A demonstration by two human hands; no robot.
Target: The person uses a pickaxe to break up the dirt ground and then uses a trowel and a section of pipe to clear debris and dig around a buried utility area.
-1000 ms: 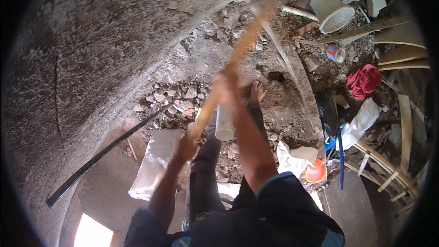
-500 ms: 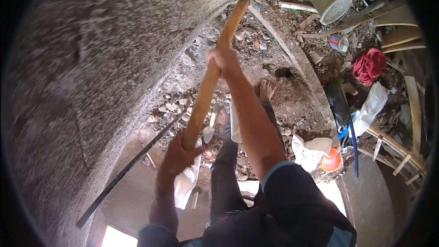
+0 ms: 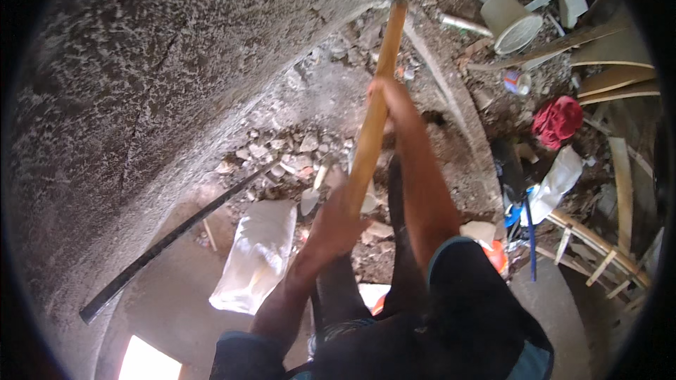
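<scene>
Both arms raised fwd, left hand [image 3: 336,219] & right hand [image 3: 381,91] fists closed.

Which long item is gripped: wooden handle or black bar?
The wooden handle: left hand low, right hand higher. The black bar lies untouched against the wall.

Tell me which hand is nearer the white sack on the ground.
Left. The left hand grips the lower part of the wooden handle, just right of the white sack. The right hand grips higher up the handle, farther from it.
</scene>
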